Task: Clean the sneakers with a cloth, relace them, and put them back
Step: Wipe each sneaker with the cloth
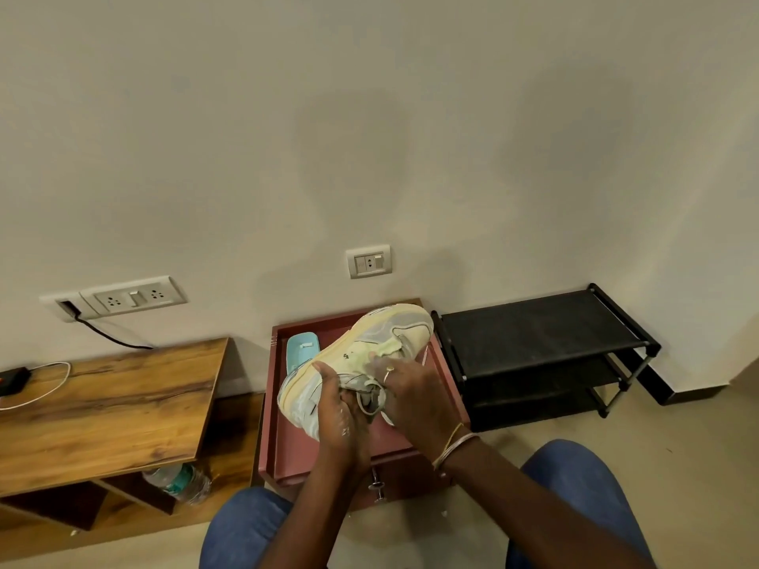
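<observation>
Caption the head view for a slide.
Left hand and right hand hold a sneaker over a red tray; black rack alongside.

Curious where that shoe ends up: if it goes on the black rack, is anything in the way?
Nothing visible does. The left hand and right hand hold the sneaker over the red cabinet, next to the black rack; its top shelf looks bare.

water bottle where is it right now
In the head view the water bottle lies low on the left, in the open shelf under the wooden table top, just left of the reddish cabinet.
</observation>
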